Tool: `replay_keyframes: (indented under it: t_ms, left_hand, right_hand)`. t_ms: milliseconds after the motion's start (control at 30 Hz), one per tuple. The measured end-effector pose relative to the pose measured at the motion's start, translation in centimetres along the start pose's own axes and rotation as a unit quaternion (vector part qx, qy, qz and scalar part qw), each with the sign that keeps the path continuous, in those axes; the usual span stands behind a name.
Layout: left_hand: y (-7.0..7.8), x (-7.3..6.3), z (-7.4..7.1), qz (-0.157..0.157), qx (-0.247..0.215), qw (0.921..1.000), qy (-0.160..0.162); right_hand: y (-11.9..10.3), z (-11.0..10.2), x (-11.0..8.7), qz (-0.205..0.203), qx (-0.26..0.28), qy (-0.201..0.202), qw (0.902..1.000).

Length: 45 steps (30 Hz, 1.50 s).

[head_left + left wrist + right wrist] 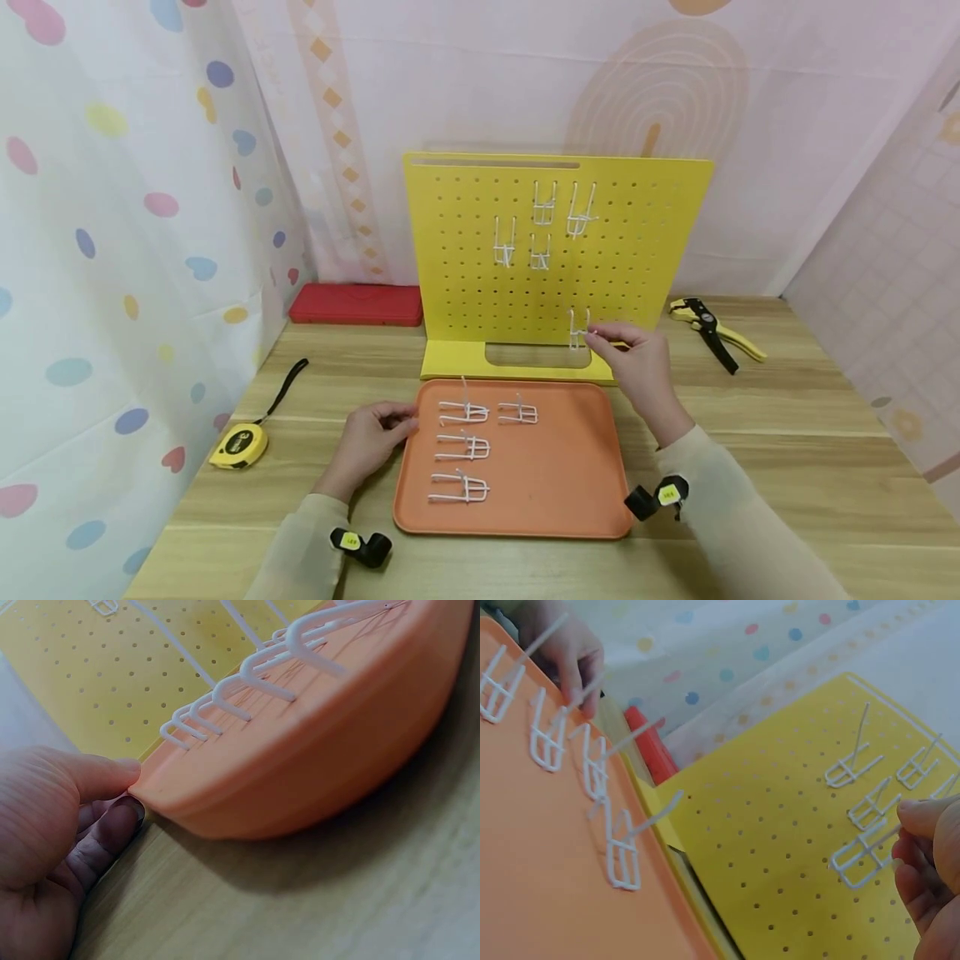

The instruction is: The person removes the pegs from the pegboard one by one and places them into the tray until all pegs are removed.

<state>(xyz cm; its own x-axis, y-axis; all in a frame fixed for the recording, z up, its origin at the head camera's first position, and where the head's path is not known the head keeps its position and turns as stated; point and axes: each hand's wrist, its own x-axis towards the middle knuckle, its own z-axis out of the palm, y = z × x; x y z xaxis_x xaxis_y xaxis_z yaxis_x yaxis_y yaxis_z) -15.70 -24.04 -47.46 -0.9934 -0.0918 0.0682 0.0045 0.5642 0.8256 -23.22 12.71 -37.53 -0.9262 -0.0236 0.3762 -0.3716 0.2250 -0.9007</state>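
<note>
My right hand (633, 358) pinches a white wire pegboard hook (577, 331) between thumb and fingertips, in front of the lower right part of the yellow pegboard (465, 292). The right wrist view shows that same hook (855, 859) upright with its double-wire frame facing the board. On the left, my other hand (371, 442) grips the edge of the orange tray (555, 483); in the left wrist view the thumb lies on the rim and fingers are under it. Several more white hooks (467, 447) lie on the tray's left half. Several others (543, 204) hang in the board's upper middle.
A red case (356, 304) sits left of the pegboard's base. A yellow tape measure (240, 446) with a black strap lies on the table's left side. Yellow-and-black wire strippers (716, 332) lie right of the board. Patterned curtains (487, 83) enclose the wooden table.
</note>
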Motion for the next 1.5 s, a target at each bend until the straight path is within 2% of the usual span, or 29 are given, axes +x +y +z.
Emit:
replay_keyframes:
  t_ms: [200,333,533,633,867,1033,1233,1500]
  left_hand:
    - [0.0,0.0,-0.1,-0.001,0.006,1.0000,0.001]
    - [0.0,0.0,0.0,-0.002,0.003,1.0000,0.000]
    - [0.0,0.1,0.1,0.000,0.001,1.0000,0.001]
    - [0.0,0.1,0.1,0.001,0.002,1.0000,0.000]
    - [0.0,0.0,0.0,0.015,-0.001,0.9999,0.000]
    - [0.0,0.0,-0.1,0.021,-0.001,0.9998,-0.002]
    - [0.0,0.0,-0.2,0.015,0.006,0.9999,-0.005]
    - [0.0,0.0,-0.1,0.015,0.004,0.9999,-0.007]
  right_hand:
    - [1.4,0.0,-2.0,0.035,-0.002,-0.016,0.9993]
    - [1.7,0.4,-3.2,0.057,0.017,-0.033,0.9977]
    - [1.9,1.2,-4.6,0.071,0.070,-0.076,0.9921]
    - [1.8,1.6,-5.2,0.065,0.072,-0.097,0.9906]
    - [1.7,2.9,-6.3,0.009,0.023,-0.149,0.9885]
    - [1.7,4.1,-6.9,-0.019,-0.005,-0.197,0.9802]
    - [1.7,5.2,-7.4,-0.031,-0.067,-0.232,0.9699]
    - [2.1,5.8,-7.8,-0.011,-0.120,-0.243,0.9626]
